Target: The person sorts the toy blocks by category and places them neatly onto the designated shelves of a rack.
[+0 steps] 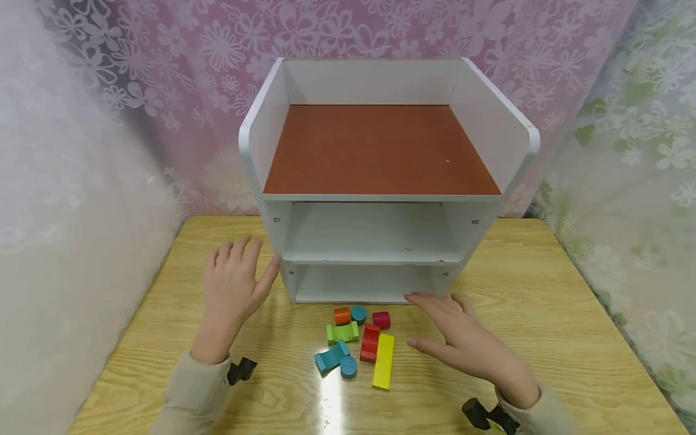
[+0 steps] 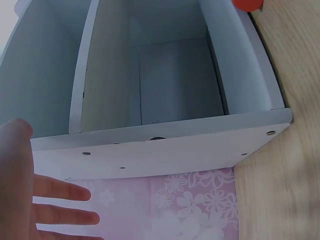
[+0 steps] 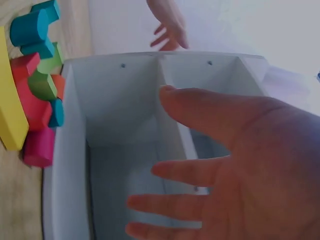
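A white shelf unit [image 1: 375, 232] with a brown top board [image 1: 380, 151] stands on the wooden table. My left hand [image 1: 232, 279] hovers beside its left side panel, fingers spread and straight, thumb near the panel's front edge. In front of the lower right corner, my right hand [image 1: 462, 332] is held with straight fingers and holds nothing. Small wooden blocks lie before the unit: a yellow plank [image 1: 383, 362], a red arch [image 1: 370, 343], a green arch [image 1: 342, 332], a blue arch [image 1: 332, 357], blue cylinders [image 1: 348, 367], an orange cylinder [image 1: 342, 315] and a magenta cylinder [image 1: 382, 319].
The wooden table [image 1: 544, 314] extends on both sides of the unit. Behind hangs a pink flowered curtain [image 1: 217, 90], with pale cloth walls [image 1: 76, 211] at left and right. The unit has two open compartments under its top.
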The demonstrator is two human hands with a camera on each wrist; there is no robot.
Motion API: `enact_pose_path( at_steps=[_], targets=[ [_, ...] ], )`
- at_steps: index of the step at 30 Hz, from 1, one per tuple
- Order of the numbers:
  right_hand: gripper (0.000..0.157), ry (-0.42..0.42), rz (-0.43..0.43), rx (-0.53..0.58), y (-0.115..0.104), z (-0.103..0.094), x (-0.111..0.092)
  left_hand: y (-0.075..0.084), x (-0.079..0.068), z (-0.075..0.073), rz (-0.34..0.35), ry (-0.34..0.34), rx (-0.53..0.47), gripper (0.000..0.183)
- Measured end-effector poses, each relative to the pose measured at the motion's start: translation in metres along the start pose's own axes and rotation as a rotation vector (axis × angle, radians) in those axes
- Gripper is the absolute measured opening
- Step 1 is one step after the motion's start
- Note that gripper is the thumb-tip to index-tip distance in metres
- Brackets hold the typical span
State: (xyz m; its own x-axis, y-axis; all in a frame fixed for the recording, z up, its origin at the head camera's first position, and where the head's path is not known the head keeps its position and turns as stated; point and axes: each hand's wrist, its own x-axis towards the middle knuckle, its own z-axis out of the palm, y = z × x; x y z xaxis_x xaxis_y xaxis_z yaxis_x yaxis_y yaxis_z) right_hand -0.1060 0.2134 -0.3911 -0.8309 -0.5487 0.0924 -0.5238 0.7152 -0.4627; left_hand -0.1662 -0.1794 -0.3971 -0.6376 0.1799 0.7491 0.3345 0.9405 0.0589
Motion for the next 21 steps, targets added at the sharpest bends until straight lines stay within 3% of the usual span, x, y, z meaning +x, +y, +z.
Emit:
enact_pose_path(
  at_steps=[6, 15, 21],
  targets=[
    [0.06, 0.007, -0.043, 0.018, 0.01, 0.018, 0.019, 0.002, 0.011, 0.003, -0.022, -0.021, -0.009, 0.068],
    [0.045, 0.108, -0.16, 0.092, 0.02, 0.053, 0.043, 0.008, 0.024, 0.014, -0.072, -0.103, -0.03, 0.064],
    [0.053, 0.073, -0.154, -0.01, 0.012, 0.074, 0.046, 0.009, 0.028, 0.027, -0.122, -0.132, -0.057, 0.058]
  ],
)
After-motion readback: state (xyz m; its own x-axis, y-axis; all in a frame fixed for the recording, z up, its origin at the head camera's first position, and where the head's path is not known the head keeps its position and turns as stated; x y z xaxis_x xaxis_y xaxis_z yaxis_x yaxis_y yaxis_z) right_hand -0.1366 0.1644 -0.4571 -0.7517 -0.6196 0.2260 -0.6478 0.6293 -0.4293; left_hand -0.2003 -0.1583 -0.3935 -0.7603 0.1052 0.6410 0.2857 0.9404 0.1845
